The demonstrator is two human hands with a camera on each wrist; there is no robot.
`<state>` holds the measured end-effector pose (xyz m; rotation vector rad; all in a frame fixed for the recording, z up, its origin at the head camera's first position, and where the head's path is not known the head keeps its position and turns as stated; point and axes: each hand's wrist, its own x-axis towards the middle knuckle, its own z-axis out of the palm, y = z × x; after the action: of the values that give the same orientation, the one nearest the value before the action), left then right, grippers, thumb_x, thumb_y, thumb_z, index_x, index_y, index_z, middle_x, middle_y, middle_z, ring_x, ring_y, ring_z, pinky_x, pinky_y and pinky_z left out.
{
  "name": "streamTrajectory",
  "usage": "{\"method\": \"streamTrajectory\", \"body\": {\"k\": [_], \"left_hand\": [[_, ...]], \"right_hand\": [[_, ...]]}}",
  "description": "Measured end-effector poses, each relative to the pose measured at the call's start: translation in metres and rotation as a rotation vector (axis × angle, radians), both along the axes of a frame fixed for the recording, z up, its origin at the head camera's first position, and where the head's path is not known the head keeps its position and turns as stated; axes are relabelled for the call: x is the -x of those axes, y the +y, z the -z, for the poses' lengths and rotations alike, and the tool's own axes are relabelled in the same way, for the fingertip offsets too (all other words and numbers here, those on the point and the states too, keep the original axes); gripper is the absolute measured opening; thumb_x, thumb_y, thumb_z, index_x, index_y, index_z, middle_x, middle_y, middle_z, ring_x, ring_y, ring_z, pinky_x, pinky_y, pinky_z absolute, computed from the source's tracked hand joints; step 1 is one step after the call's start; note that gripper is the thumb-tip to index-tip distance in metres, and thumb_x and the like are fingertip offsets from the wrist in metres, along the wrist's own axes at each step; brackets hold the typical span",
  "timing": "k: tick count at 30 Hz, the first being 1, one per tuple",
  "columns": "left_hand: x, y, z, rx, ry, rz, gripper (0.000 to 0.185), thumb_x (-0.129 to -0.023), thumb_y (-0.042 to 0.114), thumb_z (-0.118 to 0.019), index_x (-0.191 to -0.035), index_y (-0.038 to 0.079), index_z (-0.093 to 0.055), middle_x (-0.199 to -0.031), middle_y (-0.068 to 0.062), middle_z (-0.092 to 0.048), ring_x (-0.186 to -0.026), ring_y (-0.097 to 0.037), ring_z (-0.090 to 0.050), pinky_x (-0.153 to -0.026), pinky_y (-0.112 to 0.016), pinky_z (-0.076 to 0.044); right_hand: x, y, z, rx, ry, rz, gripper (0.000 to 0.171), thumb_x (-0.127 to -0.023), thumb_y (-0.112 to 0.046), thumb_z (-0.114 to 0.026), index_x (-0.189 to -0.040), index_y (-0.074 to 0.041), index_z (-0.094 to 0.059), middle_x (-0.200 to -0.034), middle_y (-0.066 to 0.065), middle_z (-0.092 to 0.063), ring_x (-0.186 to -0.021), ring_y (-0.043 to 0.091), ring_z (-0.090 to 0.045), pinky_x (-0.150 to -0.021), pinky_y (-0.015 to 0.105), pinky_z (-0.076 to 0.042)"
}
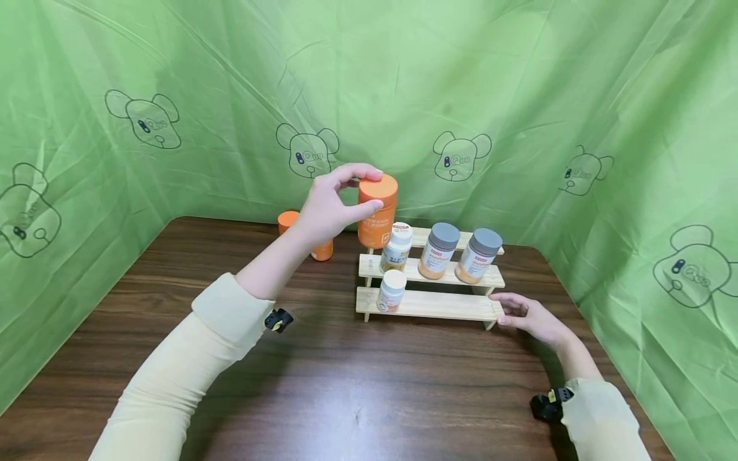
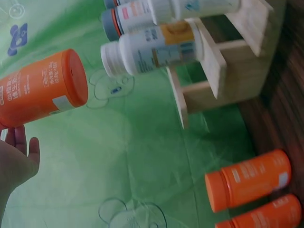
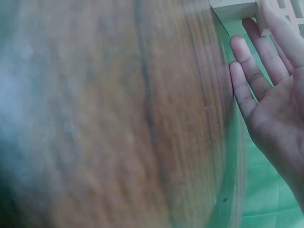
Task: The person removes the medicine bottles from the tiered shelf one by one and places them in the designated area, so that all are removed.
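My left hand [image 1: 327, 208] grips an orange bottle [image 1: 377, 221] near its lid, thumb in front and fingers behind. The bottle is upright, in the air over the left end of a three-step wooden rack [image 1: 444, 306]. Around the rack's right end, my right hand [image 1: 536, 320] holds the lowest step, its thumb at the front corner. A small white bottle [image 1: 391, 294] stands on that step. On the middle step are another white bottle [image 1: 398, 253] and two grey-lidded bottles [image 1: 438, 256]. The held bottle partly hides the top step.
Behind my left forearm stand two more orange bottles [image 2: 251, 178], partly hidden in the head view. The dark wooden table [image 1: 357, 397] is bordered by green cloth [image 1: 380, 83] at the back and both sides.
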<state>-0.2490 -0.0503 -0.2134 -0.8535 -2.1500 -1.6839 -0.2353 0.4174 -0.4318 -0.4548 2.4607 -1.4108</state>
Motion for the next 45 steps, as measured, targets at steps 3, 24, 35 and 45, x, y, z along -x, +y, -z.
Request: {"method": "streamTrajectory", "body": {"k": [3, 24, 35, 45], "left_hand": [[0.0, -0.01, 0.002, -0.003, 0.019, 0.007, 0.034, -0.079, 0.003, -0.073, -0.111, -0.002, -0.064, -0.117, -0.012, -0.063, -0.106, -0.017, -0.056, -0.094, -0.032, -0.044], [0.011, -0.081, 0.025, 0.141, -0.017, -0.137, 0.036, -0.079, 0.008, -0.075, -0.114, 0.004, -0.066, -0.121, -0.008, -0.062, -0.101, -0.006, -0.055, -0.092, -0.024, -0.042], [0.04, -0.128, 0.064, 0.213, -0.055, -0.267, 0.038, -0.079, 0.017, -0.077, -0.115, 0.014, -0.067, -0.122, -0.003, -0.062, -0.1, -0.004, -0.054, -0.085, -0.017, -0.04], [0.063, -0.162, 0.095, 0.237, -0.105, -0.368, 0.039, -0.078, 0.029, -0.078, -0.114, 0.018, -0.068, -0.122, 0.001, -0.062, -0.104, -0.005, -0.05, -0.087, -0.022, -0.039]], "right_hand": [[0.0, 0.0, 0.001, -0.001, -0.002, 0.0, 0.052, -0.088, -0.01, -0.066, -0.135, -0.003, -0.047, -0.12, -0.004, -0.062, -0.104, 0.005, -0.06, -0.083, 0.022, -0.051], [0.0, -0.001, 0.003, 0.018, -0.017, 0.004, 0.052, -0.087, -0.009, -0.066, -0.135, -0.001, -0.046, -0.116, -0.008, -0.063, -0.103, 0.005, -0.061, -0.081, 0.023, -0.052], [0.0, -0.001, 0.003, 0.007, -0.01, 0.006, 0.052, -0.087, -0.011, -0.067, -0.135, -0.003, -0.047, -0.116, -0.007, -0.064, -0.102, 0.005, -0.061, -0.081, 0.023, -0.051], [0.0, 0.0, 0.002, 0.021, -0.012, -0.001, 0.051, -0.088, -0.009, -0.066, -0.134, -0.001, -0.046, -0.115, -0.008, -0.064, -0.102, 0.005, -0.06, -0.081, 0.023, -0.052]]}}
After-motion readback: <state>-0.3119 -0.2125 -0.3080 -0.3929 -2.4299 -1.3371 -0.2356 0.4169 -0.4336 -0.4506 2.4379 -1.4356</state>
